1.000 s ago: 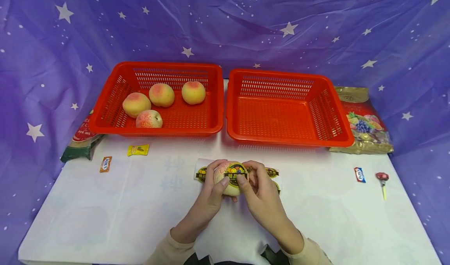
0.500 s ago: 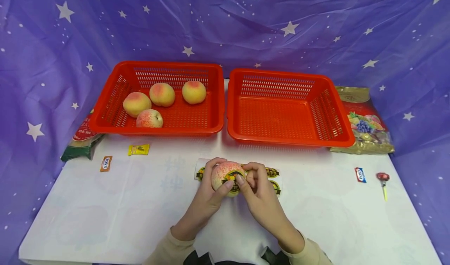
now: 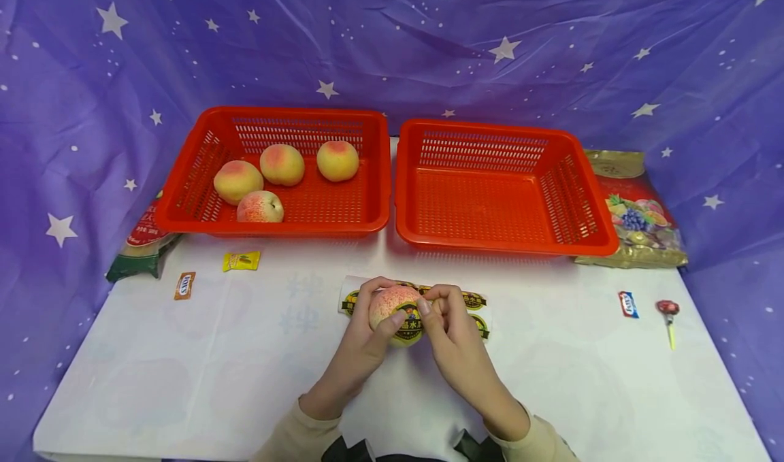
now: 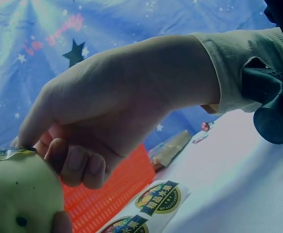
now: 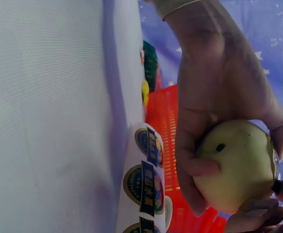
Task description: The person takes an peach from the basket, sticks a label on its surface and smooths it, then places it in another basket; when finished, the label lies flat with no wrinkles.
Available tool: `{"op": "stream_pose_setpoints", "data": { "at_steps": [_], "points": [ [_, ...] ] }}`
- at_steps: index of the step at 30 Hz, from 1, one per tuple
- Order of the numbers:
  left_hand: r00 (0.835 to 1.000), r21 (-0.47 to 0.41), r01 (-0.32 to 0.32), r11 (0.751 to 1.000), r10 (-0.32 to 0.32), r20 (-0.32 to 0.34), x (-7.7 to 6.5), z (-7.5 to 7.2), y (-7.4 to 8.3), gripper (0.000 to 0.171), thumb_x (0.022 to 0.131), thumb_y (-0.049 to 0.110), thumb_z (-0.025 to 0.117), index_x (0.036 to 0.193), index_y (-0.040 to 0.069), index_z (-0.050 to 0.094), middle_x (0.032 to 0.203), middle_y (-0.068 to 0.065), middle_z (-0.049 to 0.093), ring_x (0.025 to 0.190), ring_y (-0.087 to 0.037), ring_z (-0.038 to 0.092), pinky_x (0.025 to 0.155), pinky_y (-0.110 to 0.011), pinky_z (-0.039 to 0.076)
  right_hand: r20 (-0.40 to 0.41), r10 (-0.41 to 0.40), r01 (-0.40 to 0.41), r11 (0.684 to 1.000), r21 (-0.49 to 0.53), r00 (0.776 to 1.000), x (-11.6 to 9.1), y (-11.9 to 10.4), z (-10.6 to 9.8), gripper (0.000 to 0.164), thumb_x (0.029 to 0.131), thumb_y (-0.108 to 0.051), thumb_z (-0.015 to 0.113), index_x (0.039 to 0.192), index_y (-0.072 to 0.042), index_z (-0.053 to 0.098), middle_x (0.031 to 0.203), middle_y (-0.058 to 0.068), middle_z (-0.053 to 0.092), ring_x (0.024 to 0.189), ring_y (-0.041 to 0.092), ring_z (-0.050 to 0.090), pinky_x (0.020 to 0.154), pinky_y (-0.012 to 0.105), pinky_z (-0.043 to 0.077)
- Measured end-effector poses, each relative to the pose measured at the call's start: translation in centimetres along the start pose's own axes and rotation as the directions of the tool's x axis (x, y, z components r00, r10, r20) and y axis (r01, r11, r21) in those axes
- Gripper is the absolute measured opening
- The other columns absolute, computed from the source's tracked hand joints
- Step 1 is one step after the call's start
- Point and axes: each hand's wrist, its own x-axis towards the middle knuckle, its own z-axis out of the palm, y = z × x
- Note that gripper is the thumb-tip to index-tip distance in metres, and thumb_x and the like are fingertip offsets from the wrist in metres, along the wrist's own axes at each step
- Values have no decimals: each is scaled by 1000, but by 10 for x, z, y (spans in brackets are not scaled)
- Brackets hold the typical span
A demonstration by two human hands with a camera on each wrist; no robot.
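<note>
In the head view my left hand (image 3: pixel 360 345) grips a peach (image 3: pixel 386 301) at its left side, thumb in front. A round black-and-gold sticker (image 3: pixel 410 324) lies on the peach's front. My right hand (image 3: pixel 459 343) holds the peach's right side, its thumb at the sticker's edge and its other fingers curled. The right wrist view shows the left hand (image 5: pixel 214 82) wrapped around the pale underside of the peach (image 5: pixel 238 165), which has a dark spot. In the left wrist view the right hand (image 4: pixel 107 97) has its thumb on the sticker (image 4: pixel 10 153). A sticker sheet (image 3: pixel 350 289) lies behind the hands.
A red basket (image 3: pixel 337 228) with several peaches stands at the back left, beside a second red basket (image 3: pixel 490 241). Snack bags (image 3: pixel 637 224) flank them. Yellow (image 3: pixel 241 261), orange (image 3: pixel 185 286) and blue-red (image 3: pixel 627 305) wrapped candies and a lollipop (image 3: pixel 667 308) lie on the white table (image 3: pixel 184 380).
The peach has turned and tilted between my hands, and its sticker now sits a little lower. My right thumb has shifted from the sticker's middle to its right edge.
</note>
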Motion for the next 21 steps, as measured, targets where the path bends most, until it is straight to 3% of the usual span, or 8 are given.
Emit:
{"op": "stream_pose_setpoints", "data": {
  "at_steps": [9,21],
  "points": [
    [999,-36,20,999,-21,-33,2,1,0,48,85,27,58,124,17,33,117,-7,41,100,-22,47,82,-34,42,2,-75,75,995,-59,997,0,2,3,22,91,-35,46,107,-20,41,63,-4,38,49,6,35,45,20,33],
    [994,-34,4,999,-8,-106,2,0,-2,39,87,20,50,122,18,34,115,-8,43,96,-21,48,77,-34,43,34,-120,122,988,-99,992,0,0,2,24,94,-29,40,115,-18,42,70,-7,44,51,4,39,45,19,35]
  ]
}}
